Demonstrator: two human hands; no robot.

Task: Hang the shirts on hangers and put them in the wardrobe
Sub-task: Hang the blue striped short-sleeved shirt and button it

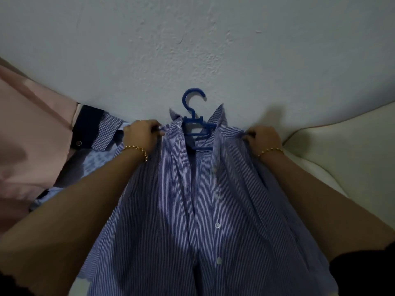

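Note:
A blue-and-white striped shirt [192, 210] lies spread out in front of me, collar toward the wall. A blue plastic hanger [193, 116] sits inside its neck opening, its hook sticking out above the collar; its arms are hidden under the fabric. My left hand [142, 134] grips the shirt's left shoulder. At the other shoulder, my right hand [264, 136] pinches the fabric. Both wrists wear gold bracelets.
A pink garment [32, 146] lies at the left, with a dark-trimmed checked shirt [102, 133] and a pale blue patterned one [96, 161] beside it. A white cushion or padded edge [342, 150] is at the right. A pale textured wall [192, 50] is straight ahead.

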